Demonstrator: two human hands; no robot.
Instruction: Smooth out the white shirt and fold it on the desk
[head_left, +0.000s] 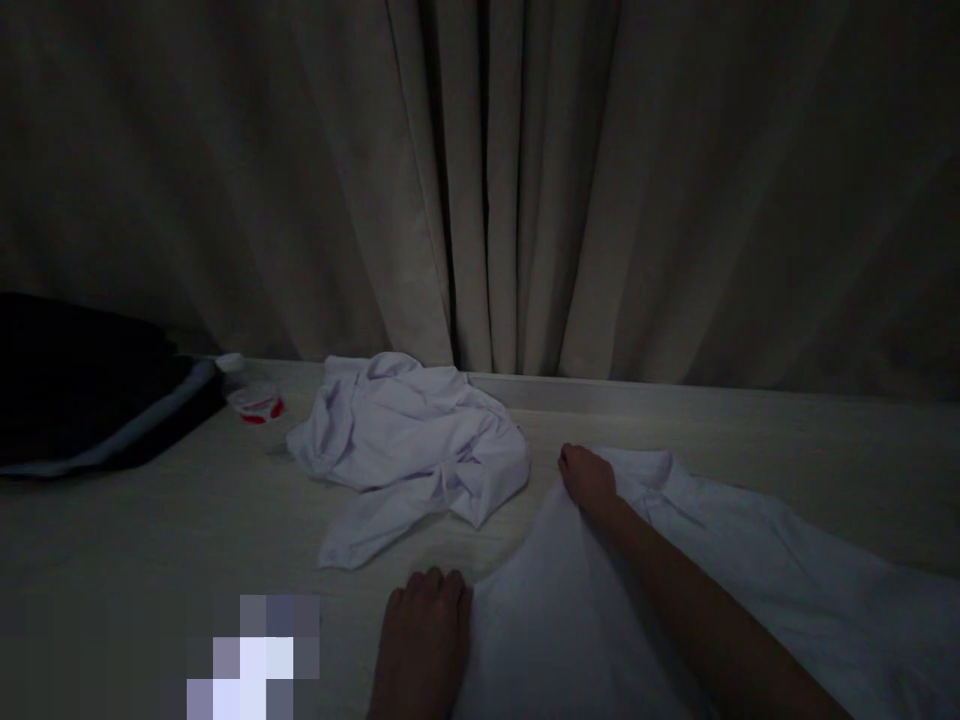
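Note:
A white collared shirt (750, 540) lies spread over the floor at the lower right. My right hand (589, 480) is closed on its edge near the collar and pulls the cloth up into a taut slope. Lower down, my left hand (427, 625) has its fingers curled at the shirt's left edge, gripping the cloth there. The right forearm crosses over the shirt and hides part of it. Beyond my hands lies a second white garment (420, 430), crumpled and apart from the first.
A clear plastic bottle (255, 400) with a white cap and red label lies left of the crumpled garment. Dark clothing (90, 390) with a pale stripe is piled at the far left. Long curtains (337, 180) hang behind. A pixelated patch covers the lower left.

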